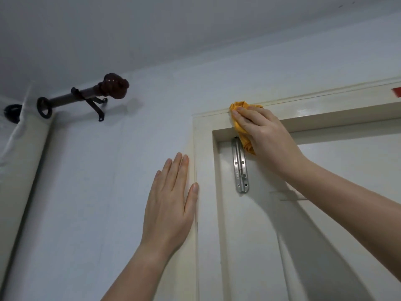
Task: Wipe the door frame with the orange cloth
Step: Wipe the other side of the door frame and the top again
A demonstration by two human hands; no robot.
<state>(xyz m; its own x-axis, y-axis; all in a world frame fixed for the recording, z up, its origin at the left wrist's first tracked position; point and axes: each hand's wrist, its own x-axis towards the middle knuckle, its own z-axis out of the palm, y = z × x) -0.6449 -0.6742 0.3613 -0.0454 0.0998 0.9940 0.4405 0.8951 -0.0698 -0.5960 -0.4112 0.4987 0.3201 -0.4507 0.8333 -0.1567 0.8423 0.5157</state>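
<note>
Head view is showing the right hand (267, 135) pressing the orange cloth (237, 105) against the door frame (204, 159), on its top rail near the corner, fingers (245, 114) lying straight. The left hand (171, 205) is resting flat on the wall (108, 170), probably bracing the reach.

Right hand (267, 135) presses orange cloth (238, 128) on door frame (204, 131); left hand (171, 205) flat on wall (108, 170)

No legible text, number or brand is present. A red sticker (396, 91) sits on the top rail of the door frame (204, 135), at its far right end; it is cut off by the picture edge and no characters can be made out. The metal bolt (239, 168) just below that rail bears a faint stamped mark, too small to read.
</note>
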